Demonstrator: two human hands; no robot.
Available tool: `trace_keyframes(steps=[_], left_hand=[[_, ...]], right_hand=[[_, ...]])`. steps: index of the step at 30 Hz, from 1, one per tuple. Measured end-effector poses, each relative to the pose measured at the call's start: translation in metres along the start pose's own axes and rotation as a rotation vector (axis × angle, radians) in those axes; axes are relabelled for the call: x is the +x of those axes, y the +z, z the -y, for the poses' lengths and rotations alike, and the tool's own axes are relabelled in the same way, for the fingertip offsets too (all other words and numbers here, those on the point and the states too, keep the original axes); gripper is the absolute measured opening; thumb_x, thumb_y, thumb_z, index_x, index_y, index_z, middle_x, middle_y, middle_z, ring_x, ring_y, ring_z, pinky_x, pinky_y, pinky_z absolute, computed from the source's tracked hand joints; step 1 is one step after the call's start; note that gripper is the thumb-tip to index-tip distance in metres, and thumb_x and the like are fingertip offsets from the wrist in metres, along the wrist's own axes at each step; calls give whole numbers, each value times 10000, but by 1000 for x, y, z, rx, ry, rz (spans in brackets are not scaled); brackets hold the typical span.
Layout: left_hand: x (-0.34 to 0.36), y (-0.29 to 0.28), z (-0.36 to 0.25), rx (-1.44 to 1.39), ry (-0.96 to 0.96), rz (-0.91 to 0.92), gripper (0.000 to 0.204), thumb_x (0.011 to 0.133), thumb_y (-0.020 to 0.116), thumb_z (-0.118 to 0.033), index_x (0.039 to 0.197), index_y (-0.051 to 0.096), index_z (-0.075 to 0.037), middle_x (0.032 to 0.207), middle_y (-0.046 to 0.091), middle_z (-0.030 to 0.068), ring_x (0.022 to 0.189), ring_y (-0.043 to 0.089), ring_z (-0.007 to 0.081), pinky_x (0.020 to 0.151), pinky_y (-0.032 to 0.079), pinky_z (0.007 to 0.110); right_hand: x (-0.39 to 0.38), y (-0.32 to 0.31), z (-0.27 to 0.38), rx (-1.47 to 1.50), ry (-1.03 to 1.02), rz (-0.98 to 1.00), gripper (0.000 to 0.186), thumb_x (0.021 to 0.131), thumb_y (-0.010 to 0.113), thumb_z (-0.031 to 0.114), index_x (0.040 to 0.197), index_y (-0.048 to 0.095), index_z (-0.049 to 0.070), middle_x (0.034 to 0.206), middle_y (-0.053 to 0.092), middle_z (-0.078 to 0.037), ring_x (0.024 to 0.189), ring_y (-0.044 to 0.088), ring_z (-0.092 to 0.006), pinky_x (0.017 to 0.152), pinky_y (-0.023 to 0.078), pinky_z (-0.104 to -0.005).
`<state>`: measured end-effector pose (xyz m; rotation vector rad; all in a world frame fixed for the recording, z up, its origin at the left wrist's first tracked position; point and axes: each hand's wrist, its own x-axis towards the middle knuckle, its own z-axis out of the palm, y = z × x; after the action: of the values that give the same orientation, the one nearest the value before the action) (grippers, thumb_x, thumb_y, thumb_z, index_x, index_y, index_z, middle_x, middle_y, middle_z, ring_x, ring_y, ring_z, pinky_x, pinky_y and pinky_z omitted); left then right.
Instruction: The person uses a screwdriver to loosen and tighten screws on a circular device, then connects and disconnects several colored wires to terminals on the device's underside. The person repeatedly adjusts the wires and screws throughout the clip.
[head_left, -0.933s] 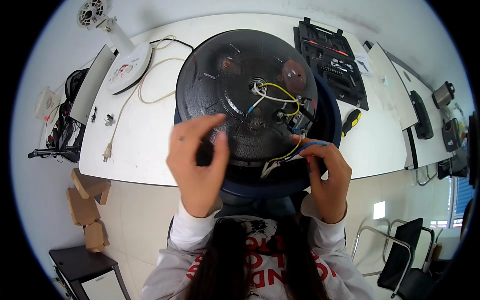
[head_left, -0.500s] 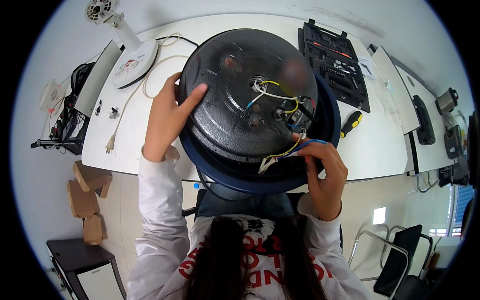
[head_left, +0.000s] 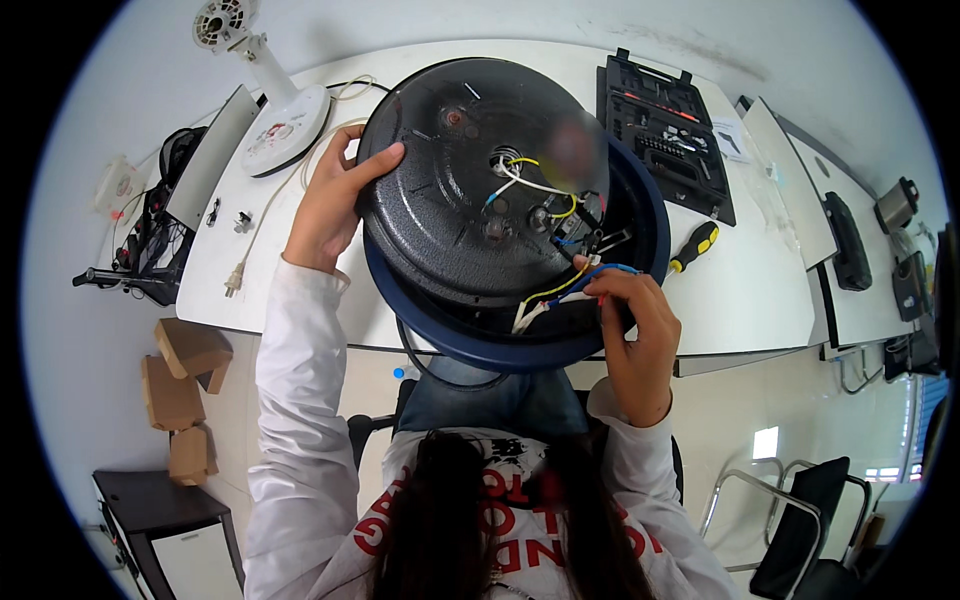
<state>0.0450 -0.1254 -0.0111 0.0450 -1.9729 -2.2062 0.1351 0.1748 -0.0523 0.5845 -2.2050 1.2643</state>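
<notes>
A round black metal pan (head_left: 430, 225), underside up, rests tilted in a dark blue round shell (head_left: 470, 345). My left hand (head_left: 335, 200) is closed on the pan's left rim, thumb on top and fingers beneath. White, yellow and blue wires run from the pan's central hole to a small black part (head_left: 575, 230) near its right edge. At the shell's right side, my right hand (head_left: 640, 325) pinches a bundle of wires (head_left: 565, 292) in blue, yellow and white. White-sleeved wire ends hang left of those fingers. What lies inside the shell is mostly hidden by the pan.
A yellow-and-black screwdriver (head_left: 694, 246) lies right of the shell, below an open black tool case (head_left: 670, 140). A white fan stand (head_left: 290, 120) with a plugged cord (head_left: 240, 270) occupies the table's left. Cardboard boxes (head_left: 175, 390) sit on the floor at left.
The pan has shifted left and tipped, baring more of the shell's inside on the right. My left hand has risen with its rim. My right hand keeps its pinch on the wires.
</notes>
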Motion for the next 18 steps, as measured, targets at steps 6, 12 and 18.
trace_keyframes(steps=[6, 12, 18], left_hand=[[26, -7, -3, -25, -1, 66, 561, 811, 806, -122, 1233, 493, 76, 1039, 662, 162, 894, 687, 192, 793, 555, 288], [77, 3, -34, 213, -45, 315, 553, 845, 784, -237, 1279, 535, 0, 1048, 670, 123, 896, 690, 179, 801, 555, 277], [137, 21, -37, 287, -129, 670, 570, 849, 769, -262, 1314, 537, -30, 1142, 642, 90, 1034, 626, 182, 879, 517, 313]], right_hand=[[-1, 2, -4, 0, -10, -21, 196, 810, 605, -128, 919, 654, 27, 964, 710, -95, 815, 627, -263, 744, 481, -333], [-1, -1, -2, 23, 10, 0, 196, 812, 607, -124, 929, 660, 25, 970, 713, -90, 838, 625, -264, 749, 485, -337], [0, 0, -3, 25, 7, 19, 199, 811, 604, -129, 927, 660, 22, 971, 714, -89, 852, 622, -260, 742, 490, -334]])
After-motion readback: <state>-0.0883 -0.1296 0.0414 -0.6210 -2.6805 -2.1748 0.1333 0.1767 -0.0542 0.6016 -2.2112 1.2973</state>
